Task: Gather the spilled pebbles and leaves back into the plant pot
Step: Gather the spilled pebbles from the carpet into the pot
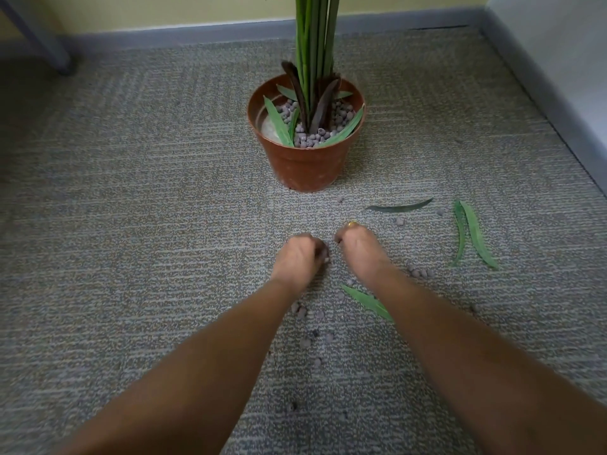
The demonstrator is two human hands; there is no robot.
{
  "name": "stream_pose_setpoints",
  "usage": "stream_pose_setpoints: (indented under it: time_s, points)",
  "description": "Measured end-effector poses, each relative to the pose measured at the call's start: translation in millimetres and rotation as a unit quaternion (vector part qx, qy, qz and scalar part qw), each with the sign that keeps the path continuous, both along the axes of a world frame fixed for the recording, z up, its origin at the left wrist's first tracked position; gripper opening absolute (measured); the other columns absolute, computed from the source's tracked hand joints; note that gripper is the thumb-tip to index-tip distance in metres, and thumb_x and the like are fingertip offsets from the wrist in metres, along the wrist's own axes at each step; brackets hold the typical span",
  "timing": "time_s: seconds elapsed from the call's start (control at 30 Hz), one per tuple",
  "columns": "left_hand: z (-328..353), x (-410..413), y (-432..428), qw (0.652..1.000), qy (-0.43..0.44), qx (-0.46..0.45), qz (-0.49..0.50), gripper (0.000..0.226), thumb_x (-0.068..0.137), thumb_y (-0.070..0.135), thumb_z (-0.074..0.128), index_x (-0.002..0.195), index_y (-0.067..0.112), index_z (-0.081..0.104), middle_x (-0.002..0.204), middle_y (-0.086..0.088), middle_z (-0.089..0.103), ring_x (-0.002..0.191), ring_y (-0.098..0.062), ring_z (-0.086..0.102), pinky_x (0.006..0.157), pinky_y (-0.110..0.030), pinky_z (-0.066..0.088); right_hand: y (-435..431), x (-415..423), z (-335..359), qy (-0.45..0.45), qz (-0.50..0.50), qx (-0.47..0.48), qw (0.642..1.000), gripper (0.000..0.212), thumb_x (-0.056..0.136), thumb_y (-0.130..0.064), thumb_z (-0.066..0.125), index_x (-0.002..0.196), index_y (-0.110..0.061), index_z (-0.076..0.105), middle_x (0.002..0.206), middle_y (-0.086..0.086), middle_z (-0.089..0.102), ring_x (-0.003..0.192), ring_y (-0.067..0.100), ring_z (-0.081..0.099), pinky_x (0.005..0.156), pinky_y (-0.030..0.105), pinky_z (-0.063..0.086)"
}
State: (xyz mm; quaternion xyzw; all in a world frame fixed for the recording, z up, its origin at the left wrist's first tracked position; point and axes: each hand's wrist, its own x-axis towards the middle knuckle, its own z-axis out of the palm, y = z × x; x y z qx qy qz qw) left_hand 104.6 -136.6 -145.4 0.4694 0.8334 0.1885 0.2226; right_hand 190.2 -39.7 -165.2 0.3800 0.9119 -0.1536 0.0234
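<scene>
Our left hand [300, 256] curls shut on pebbles [323, 252]; our right hand [359, 249] is bunched, hold unclear. We scoop near the pot [305, 159]. Leaves [474, 233] lie right, on the floor.

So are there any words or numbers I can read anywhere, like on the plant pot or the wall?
None: no words, numbers, labels or signs show anywhere in this view.
The plant pot has a plain brown side with no label.
The carpet, the wall and the baseboard carry no writing.
The ring on the right hand is too small to show any mark.
</scene>
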Motion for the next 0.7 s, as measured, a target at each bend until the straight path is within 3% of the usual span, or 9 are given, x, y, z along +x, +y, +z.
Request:
stream_pose_setpoints:
  time_s: [0.1,0.27,0.33,0.4,0.5,0.6,0.7]
  points:
    - [19,-19,11,0.995,0.0,0.09,0.049,0.013,0.087,0.013,0.061,0.097,0.011,0.069,0.093,-0.003,0.069,0.071,-0.01,0.057,0.066,-0.012,0.044,2,-2,14,0.101,-0.071,-0.033,0.992,0.022,0.091,-0.002,0.047,0.103,-0.01,0.064,0.099,0.01,0.062,0.074,0.013,0.053,0.065,0.014,0.047]
    - [64,-59,41,0.96,-0.023,0.228,0.158,0.019,0.082,0.005,0.066,0.1,0.006,0.068,0.09,-0.004,0.068,0.074,-0.009,0.057,0.072,-0.014,0.046,12,-24,64,0.322,-0.123,-0.038,0.938,0.021,0.089,-0.011,0.054,0.108,-0.007,0.062,0.109,0.011,0.059,0.079,0.01,0.055,0.078,0.019,0.052]
    - [81,-73,52,0.952,-0.034,0.247,0.179,0.017,0.082,0.005,0.066,0.099,0.007,0.068,0.086,-0.001,0.065,0.073,-0.009,0.057,0.071,-0.015,0.047,19,-36,84,0.376,-0.138,-0.039,0.915,0.019,0.087,-0.01,0.057,0.104,-0.007,0.064,0.107,0.011,0.058,0.076,0.01,0.055,0.074,0.017,0.052]
    - [94,-85,62,0.942,-0.069,0.256,0.208,0.017,0.082,0.004,0.065,0.099,0.006,0.068,0.084,-0.002,0.063,0.074,-0.011,0.057,0.073,-0.018,0.05,27,-48,99,0.393,-0.15,-0.037,0.906,0.017,0.086,-0.01,0.058,0.102,-0.009,0.065,0.106,0.009,0.059,0.073,0.01,0.055,0.067,0.013,0.049]
    - [106,-96,74,0.927,-0.147,0.228,0.26,0.02,0.08,0.003,0.068,0.1,0.003,0.068,0.09,-0.009,0.065,0.078,-0.015,0.059,0.077,-0.024,0.053,38,-63,111,0.379,-0.162,-0.047,0.91,0.02,0.087,-0.011,0.056,0.105,-0.01,0.065,0.103,0.014,0.064,0.076,0.014,0.058,0.075,0.023,0.051]
    - [109,-99,79,0.926,-0.179,0.188,0.273,0.027,0.077,0.001,0.07,0.103,0.005,0.066,0.107,-0.019,0.066,0.074,-0.02,0.061,0.073,-0.025,0.054,44,-71,115,0.353,-0.177,-0.063,0.916,0.029,0.087,-0.012,0.058,0.115,-0.01,0.061,0.111,0.012,0.065,0.094,0.018,0.061,0.085,0.019,0.044]
    - [107,-100,79,0.926,-0.202,0.177,0.265,0.043,0.075,-0.002,0.07,0.116,0.004,0.06,0.112,-0.023,0.064,0.087,-0.028,0.066,0.084,-0.035,0.056,48,-71,112,0.341,-0.175,-0.085,0.92,0.037,0.087,-0.011,0.058,0.124,-0.01,0.055,0.122,0.009,0.061,0.108,0.018,0.058,0.092,0.017,0.04]
